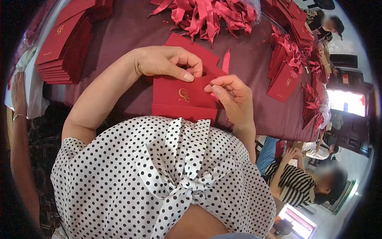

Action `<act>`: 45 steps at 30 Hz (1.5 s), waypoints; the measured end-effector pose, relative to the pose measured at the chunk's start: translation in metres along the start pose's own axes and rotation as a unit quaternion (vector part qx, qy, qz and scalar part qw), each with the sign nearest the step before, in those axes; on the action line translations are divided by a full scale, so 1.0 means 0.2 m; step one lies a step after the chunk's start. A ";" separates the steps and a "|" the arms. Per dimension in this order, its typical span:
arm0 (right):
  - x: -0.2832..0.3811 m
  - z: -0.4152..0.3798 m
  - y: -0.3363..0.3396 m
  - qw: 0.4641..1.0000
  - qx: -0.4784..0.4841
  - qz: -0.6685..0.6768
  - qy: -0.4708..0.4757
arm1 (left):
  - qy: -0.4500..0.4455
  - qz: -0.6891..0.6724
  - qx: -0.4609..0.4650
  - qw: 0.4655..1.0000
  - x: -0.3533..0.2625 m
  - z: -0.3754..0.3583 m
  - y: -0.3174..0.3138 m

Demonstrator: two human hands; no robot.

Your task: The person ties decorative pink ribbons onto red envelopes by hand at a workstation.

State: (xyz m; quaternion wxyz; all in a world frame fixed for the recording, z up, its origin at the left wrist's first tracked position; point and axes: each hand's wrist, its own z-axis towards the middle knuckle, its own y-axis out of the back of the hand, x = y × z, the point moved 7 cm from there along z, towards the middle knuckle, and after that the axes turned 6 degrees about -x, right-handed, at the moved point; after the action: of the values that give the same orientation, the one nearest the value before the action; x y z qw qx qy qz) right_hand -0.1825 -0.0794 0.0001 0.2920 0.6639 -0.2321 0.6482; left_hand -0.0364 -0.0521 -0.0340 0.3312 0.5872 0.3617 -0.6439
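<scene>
A red envelope [179, 95] with a gold monogram lies at the near edge of the maroon table [131, 32], close to my polka-dot blouse. My left hand [169, 61] pinches its upper edge with thumb and fingers. My right hand [232, 97] grips the envelope's right side, where a thin red ribbon [226, 61] runs up from my fingers. Another red envelope [191, 47] lies flat under and behind the one I hold.
A stack of red envelopes [65, 44] sits at the left. Loose red ribbons [207, 16] are heaped at the far side. More envelopes with ribbons [288, 67] line the right edge. A person in a striped shirt [294, 181] sits at lower right; another person's arm [18, 131] is at left.
</scene>
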 end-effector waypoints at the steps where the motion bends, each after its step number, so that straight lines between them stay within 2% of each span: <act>1: -0.01 0.00 0.00 1.000 -0.001 0.000 0.000 | 0.000 0.000 0.001 1.000 0.00 0.00 -0.01; 4: 0.01 0.01 0.00 0.998 -0.012 -0.049 0.041 | 0.026 -0.025 -0.033 0.999 -0.02 0.00 -0.02; 6: 0.12 0.02 0.00 0.948 -0.046 -0.267 0.169 | 0.064 0.011 -0.107 0.992 -0.01 0.00 0.01; 7: 0.12 0.02 -0.01 0.947 -0.049 -0.268 0.168 | 0.064 0.011 -0.105 0.992 -0.01 0.00 0.00; 9: 0.06 0.04 0.01 0.970 -0.070 -0.226 0.059 | 0.061 0.040 -0.152 0.986 -0.01 0.00 0.02; 12: 0.08 0.04 0.00 0.955 -0.056 -0.275 0.097 | 0.072 0.069 -0.164 0.981 -0.01 0.00 0.02; 16: 0.09 0.05 -0.02 0.949 -0.062 -0.293 0.104 | 0.068 0.083 -0.171 0.979 -0.02 -0.01 0.02; 18: 0.10 0.05 -0.03 0.941 -0.069 -0.308 0.125 | 0.037 0.122 -0.196 0.972 -0.05 -0.01 0.03; 25: 0.07 0.08 -0.03 0.948 -0.067 -0.290 0.111 | -0.019 0.206 -0.220 0.953 -0.08 -0.02 0.03; 27: 0.13 0.08 -0.09 0.908 -0.063 -0.366 0.195 | -0.048 0.265 -0.230 0.935 -0.11 -0.02 0.03; 29: 0.17 0.05 -0.16 0.841 -0.038 -0.472 0.262 | -0.011 0.212 -0.245 0.946 -0.08 -0.01 0.03; 31: 0.21 0.06 -0.20 0.820 -0.016 -0.501 0.275 | -0.059 0.293 -0.286 0.910 -0.14 -0.04 0.04; 32: 0.20 0.07 -0.22 0.780 0.014 -0.555 0.289 | -0.072 0.349 -0.319 0.879 -0.16 -0.06 0.04; 34: 0.22 0.10 -0.24 0.753 0.007 -0.579 0.312 | -0.047 0.384 -0.365 0.847 -0.20 -0.08 0.04; 35: 0.25 0.12 -0.23 0.763 -0.026 -0.554 0.332 | -0.060 0.433 -0.373 0.818 -0.21 -0.08 0.02; 36: 0.26 0.14 -0.21 0.796 -0.018 -0.521 0.308 | -0.080 0.465 -0.395 0.789 -0.23 -0.09 0.00; 39: 0.24 0.28 -0.14 0.905 -0.006 -0.374 0.201 | -0.137 0.471 -0.430 0.758 -0.32 -0.12 0.00; 40: 0.20 0.31 -0.11 0.924 -0.003 -0.348 0.160 | -0.149 0.471 -0.436 0.752 -0.31 -0.12 0.01; 41: 0.19 0.31 -0.12 0.922 -0.005 -0.347 0.171 | -0.161 0.469 -0.442 0.747 -0.31 -0.12 0.01; 42: 0.17 0.31 -0.11 0.944 -0.035 -0.291 0.149 | -0.165 0.472 -0.449 0.741 -0.32 -0.13 0.01; 43: 0.15 0.31 -0.09 0.963 -0.063 -0.232 0.125 | -0.157 0.464 -0.443 0.751 -0.31 -0.13 0.02; 44: 0.15 0.30 -0.08 0.964 -0.083 -0.229 0.109 | -0.150 0.455 -0.437 0.762 -0.30 -0.13 0.03; 45: 0.15 0.30 -0.10 0.963 -0.041 -0.243 0.106 | -0.139 0.429 -0.424 0.785 -0.29 -0.13 0.04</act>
State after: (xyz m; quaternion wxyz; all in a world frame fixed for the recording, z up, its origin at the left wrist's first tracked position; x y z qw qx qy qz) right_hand -0.1244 -0.1040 0.0297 0.4905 0.6155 -0.0583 0.6142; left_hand -0.0105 -0.0338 0.0220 0.8356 0.3865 0.2596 -0.2915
